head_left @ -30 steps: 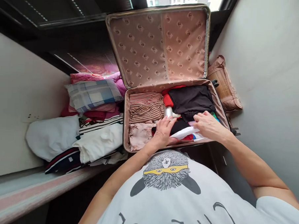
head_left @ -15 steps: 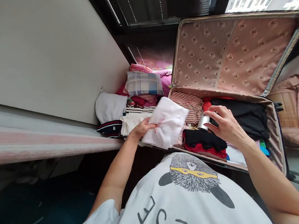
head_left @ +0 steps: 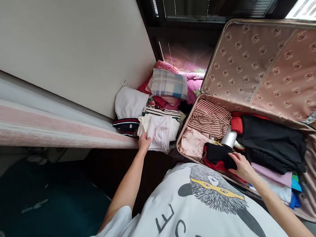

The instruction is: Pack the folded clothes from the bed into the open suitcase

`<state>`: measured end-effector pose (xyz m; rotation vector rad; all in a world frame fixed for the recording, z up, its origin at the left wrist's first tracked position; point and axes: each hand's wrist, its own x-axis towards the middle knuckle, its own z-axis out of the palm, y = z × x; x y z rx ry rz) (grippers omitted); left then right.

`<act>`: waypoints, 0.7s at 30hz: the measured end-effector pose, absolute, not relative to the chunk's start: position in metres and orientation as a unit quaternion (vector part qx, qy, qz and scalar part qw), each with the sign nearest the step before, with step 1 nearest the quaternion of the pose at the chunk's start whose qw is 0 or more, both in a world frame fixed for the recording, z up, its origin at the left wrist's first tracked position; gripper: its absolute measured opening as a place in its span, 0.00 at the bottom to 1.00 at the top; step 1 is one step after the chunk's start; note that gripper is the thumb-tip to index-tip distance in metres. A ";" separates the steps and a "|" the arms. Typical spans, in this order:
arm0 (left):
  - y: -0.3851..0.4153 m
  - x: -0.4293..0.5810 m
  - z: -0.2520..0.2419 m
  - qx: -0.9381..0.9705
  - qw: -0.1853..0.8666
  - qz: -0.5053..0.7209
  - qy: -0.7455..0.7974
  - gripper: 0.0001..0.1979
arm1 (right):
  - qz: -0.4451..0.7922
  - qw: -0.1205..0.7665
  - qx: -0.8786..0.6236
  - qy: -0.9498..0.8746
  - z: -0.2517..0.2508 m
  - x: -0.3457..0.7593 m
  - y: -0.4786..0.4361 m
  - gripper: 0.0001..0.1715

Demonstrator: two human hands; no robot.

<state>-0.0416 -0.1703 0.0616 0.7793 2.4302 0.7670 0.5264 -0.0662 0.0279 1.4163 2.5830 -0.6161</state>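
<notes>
Nearest the body, the right hand [head_left: 242, 166] is held with fingers apart above the black folded garment [head_left: 216, 153], at the near side of the suitcase [head_left: 311, 186]; nothing is seen gripped. The left hand [head_left: 144, 143] is placed at the near left edge of the white printed garment [head_left: 159, 134], which is laid flat over cream cloth [head_left: 144, 122] outside the suitcase. Whether the edge is pinched or merely touched cannot be determined. The step in hand is judged to be setting down this garment; a level release, without the cloth beneath being dragged, is called for. Beyond, striped cloth [head_left: 162, 112] and a checked pillow [head_left: 170, 84] are noted.
</notes>
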 end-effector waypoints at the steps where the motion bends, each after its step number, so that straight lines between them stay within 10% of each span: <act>1: -0.171 -0.039 0.061 0.264 0.207 0.280 0.900 0.25 | -0.184 0.084 0.469 0.860 0.027 0.521 -0.068 0.44; 6: -0.156 -0.002 0.069 0.310 0.130 0.308 0.890 0.22 | -0.121 0.150 0.437 0.878 0.026 0.492 -0.065 0.55; 13: -0.133 0.086 0.084 0.476 0.268 0.373 0.750 0.14 | -0.124 0.170 0.456 0.865 0.044 0.475 -0.049 0.35; 21: -0.095 0.178 0.070 0.502 0.533 0.248 0.634 0.17 | -0.190 0.221 0.487 0.823 0.058 0.461 -0.063 0.61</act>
